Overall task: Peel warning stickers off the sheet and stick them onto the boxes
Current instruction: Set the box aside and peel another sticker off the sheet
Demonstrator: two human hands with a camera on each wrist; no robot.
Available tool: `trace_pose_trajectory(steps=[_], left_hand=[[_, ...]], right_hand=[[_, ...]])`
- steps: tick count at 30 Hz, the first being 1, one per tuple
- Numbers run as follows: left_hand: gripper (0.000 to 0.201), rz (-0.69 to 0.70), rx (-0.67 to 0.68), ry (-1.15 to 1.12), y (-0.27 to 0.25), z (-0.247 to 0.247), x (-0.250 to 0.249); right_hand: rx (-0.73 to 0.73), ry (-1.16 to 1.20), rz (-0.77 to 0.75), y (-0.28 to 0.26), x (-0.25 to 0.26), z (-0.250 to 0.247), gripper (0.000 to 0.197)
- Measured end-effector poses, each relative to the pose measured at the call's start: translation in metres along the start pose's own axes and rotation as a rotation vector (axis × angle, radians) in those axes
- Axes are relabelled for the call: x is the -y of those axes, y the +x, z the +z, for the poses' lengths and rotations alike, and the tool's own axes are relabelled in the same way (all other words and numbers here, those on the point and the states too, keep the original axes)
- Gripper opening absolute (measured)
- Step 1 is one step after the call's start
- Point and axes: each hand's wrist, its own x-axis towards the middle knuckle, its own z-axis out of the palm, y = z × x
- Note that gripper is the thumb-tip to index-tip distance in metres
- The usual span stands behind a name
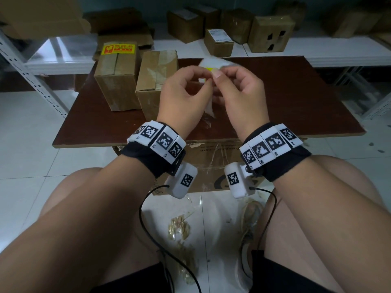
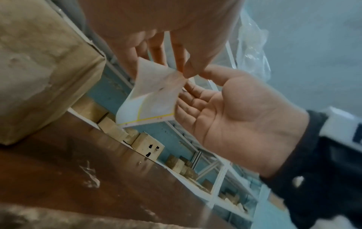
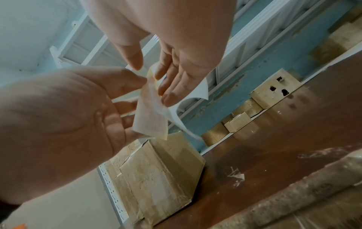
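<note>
While both hands work above the table [image 1: 275, 98], left hand [image 1: 182, 92] pinches the sticker [image 2: 156, 86] w/ thumb and finger; right hand [image 1: 239, 92] pinches the sheet [image 3: 188, 108], pulling apart, presumably to free the adhesive. Sticker: pale back, yellow edge, curled. Nearby: one labelled box [image 1: 118, 75], one bare box [image 1: 154, 79].

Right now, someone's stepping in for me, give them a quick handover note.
Left hand: pinching the sticker, partly peeled.
Right hand: pinching the backing sheet, both held above the brown table.
Done: the far-left box carries a yellow and red warning sticker.
Left: finish the peel, then label the bare box beside it.
</note>
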Motion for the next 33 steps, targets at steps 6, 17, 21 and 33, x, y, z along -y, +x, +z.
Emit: trace_pose_trajectory(steps=[6, 17, 21, 33], left_hand=[[0.014, 0.268, 0.007, 0.196, 0.0, -0.001, 0.006], [0.014, 0.277, 0.03, 0.248, 0.003, -0.004, 0.007], [0.016, 0.246, 0.036, 0.263, 0.003, -0.005, 0.006], [0.021, 0.175, 0.009, 0.268, 0.005, -0.011, 0.006]], right_hand=[[-0.077, 0.144, 0.119, 0.004, 0.0, 0.002, 0.018], [-0.076, 0.202, 0.213, 0.003, 0.007, 0.0, 0.019], [-0.071, 0.182, 0.213, 0.002, 0.008, -0.001, 0.02], [0.017, 0.071, 0.088, 0.003, -0.005, 0.0, 0.013]])
